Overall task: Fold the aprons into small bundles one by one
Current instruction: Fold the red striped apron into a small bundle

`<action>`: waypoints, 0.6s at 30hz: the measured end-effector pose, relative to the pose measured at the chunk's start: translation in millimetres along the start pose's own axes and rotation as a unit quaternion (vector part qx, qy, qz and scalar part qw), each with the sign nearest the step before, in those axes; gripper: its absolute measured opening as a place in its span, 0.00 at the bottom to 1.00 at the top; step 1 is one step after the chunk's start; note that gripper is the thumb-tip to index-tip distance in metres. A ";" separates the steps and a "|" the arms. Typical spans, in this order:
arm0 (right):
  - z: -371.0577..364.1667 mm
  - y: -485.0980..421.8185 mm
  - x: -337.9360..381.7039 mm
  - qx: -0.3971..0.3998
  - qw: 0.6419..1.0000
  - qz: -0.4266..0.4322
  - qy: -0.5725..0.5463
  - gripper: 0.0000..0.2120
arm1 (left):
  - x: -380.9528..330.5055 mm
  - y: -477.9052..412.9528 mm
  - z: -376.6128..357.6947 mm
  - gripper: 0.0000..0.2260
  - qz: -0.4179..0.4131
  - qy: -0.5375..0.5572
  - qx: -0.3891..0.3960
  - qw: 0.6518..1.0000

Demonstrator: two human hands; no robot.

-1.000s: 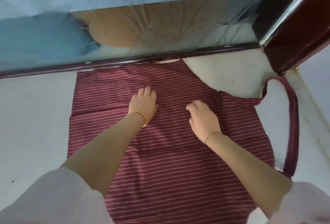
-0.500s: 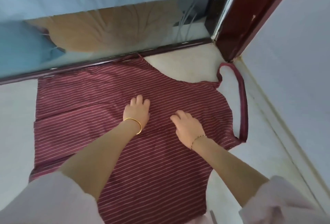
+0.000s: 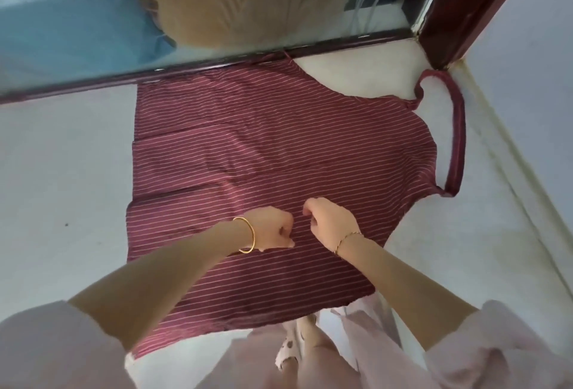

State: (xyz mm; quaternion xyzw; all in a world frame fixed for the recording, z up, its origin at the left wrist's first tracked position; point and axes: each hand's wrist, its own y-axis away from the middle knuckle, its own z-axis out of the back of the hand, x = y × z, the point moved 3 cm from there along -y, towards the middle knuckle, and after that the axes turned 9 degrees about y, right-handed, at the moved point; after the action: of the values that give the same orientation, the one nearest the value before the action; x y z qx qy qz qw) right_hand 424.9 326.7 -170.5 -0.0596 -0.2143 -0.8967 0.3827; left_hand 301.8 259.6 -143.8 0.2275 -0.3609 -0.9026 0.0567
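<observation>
A maroon apron (image 3: pixel 279 147) with thin white stripes lies spread flat on the pale floor, its bib towards the right. Its neck strap (image 3: pixel 459 128) loops out at the far right, near the wall. Creases run across the left half of the cloth. My left hand (image 3: pixel 273 230) and my right hand (image 3: pixel 331 221) are side by side over the apron's near middle. The fingers of both are curled in, and no cloth is visibly lifted or held by either.
A dark sill of a glass door (image 3: pixel 217 64) runs along the apron's far edge. A dark red door frame (image 3: pixel 459 10) stands at the back right, and a pale wall (image 3: pixel 527 78) closes the right side. My sandalled foot (image 3: pixel 294 348) is at the apron's near edge.
Both hands lay flat on the middle of the apron; they have since drawn back towards me and their fingers have curled in. The view has pulled back and shows more of the apron.
</observation>
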 end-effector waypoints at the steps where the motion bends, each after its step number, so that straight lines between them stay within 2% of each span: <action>1: -7.7 9.2 1.5 0.007 1.000 0.006 0.001 0.11 | -1.3 10.1 -12.3 0.11 -0.009 -0.010 0.032 0.999; 5: -29.5 37.4 7.0 0.027 0.998 0.036 0.033 0.13 | -7.3 35.2 -63.3 0.21 -0.050 -0.093 0.071 0.992; 8: -36.3 48.3 12.0 0.016 0.998 0.028 0.056 0.16 | -7.6 43.5 -96.7 0.37 -0.075 -0.208 0.051 0.974; 9: -37.4 51.1 14.8 0.012 0.997 0.022 0.066 0.17 | -6.9 45.0 -105.9 0.39 -0.075 -0.239 0.039 0.967; 11: -38.7 56.4 19.6 0.009 0.996 0.011 0.092 0.18 | -6.6 46.3 -118.9 0.36 -0.074 -0.286 0.011 0.955; 14: -38.7 60.9 21.2 0.024 0.994 0.013 0.103 0.20 | -5.9 47.9 -119.4 0.23 -0.076 -0.272 -0.003 0.959; 16: -35.5 63.0 18.7 0.052 0.995 0.020 0.081 0.24 | -4.2 51.8 -109.3 0.14 -0.070 -0.201 0.011 0.977; 18: -29.1 63.7 12.8 0.082 0.996 0.017 0.043 0.30 | -2.3 56.5 -91.3 0.04 -0.044 -0.073 0.001 0.996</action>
State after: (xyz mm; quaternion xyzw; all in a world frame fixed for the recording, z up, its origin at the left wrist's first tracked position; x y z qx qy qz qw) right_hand 462.9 266.5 -171.7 0.0070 -0.2689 -0.8713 0.4104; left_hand 341.6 161.6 -162.8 0.1765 -0.3545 -0.9182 -0.0101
